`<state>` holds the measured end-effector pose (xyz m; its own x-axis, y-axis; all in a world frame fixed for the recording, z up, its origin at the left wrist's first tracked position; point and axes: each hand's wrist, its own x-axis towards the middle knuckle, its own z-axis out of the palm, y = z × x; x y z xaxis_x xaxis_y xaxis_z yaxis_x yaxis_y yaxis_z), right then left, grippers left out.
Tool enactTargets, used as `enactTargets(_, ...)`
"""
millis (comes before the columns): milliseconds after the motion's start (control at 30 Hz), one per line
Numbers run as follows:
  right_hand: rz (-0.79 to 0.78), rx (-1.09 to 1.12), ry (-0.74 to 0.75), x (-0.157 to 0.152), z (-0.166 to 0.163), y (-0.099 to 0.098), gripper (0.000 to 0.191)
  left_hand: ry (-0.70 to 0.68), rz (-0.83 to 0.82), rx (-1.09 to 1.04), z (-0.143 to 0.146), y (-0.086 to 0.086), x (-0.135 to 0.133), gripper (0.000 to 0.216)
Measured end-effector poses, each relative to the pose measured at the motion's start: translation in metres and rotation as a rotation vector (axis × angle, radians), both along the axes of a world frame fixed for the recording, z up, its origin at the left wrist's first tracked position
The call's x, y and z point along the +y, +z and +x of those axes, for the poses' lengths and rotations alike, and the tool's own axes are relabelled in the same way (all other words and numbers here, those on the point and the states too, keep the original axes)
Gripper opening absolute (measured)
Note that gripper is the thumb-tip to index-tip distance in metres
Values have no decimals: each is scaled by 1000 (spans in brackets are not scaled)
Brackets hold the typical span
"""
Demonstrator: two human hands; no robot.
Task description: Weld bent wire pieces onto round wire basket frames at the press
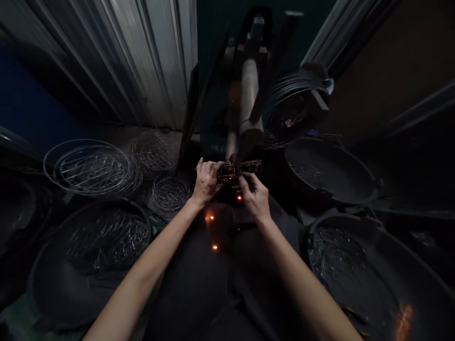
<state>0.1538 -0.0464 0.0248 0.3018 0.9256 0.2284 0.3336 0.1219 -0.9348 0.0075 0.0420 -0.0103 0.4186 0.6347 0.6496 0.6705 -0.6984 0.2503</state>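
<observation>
A small wire frame [250, 166] with a reddish glow on it sits at the lower end of a welding machine's electrodes [232, 154]. My left hand [206, 182] grips its left end, with the thumb along the top. My right hand [254, 193] has its fingers closed at the frame's lower right side; the fingertips are partly hidden in shadow. Bright orange sparks [214, 247] show below the hands, over the dark clothing on my lap.
Round wire racks [94, 168] are piled on the left floor. A black basin [39, 284] holds bent wire pieces. Two more basins stand right, one nearer [391, 265] and one farther [348, 170]. A wire coil [298, 85] hangs by the machine's thick cylinder arm [250, 90].
</observation>
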Motion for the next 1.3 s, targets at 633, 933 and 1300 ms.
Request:
enactTargets(633, -1084, -613, -396, -183, 214, -108, 33, -336, -340, 405, 28, 23, -90, 92)
enactTargets(933, -1170, -806, -250, -166, 192, -118, 39, -280, -550, 167, -38, -15, -91, 85)
enactTargets(1300, -1299, -973, -352, -219, 224, -89, 42, -163, -657, -131, -16, 39, -96, 12)
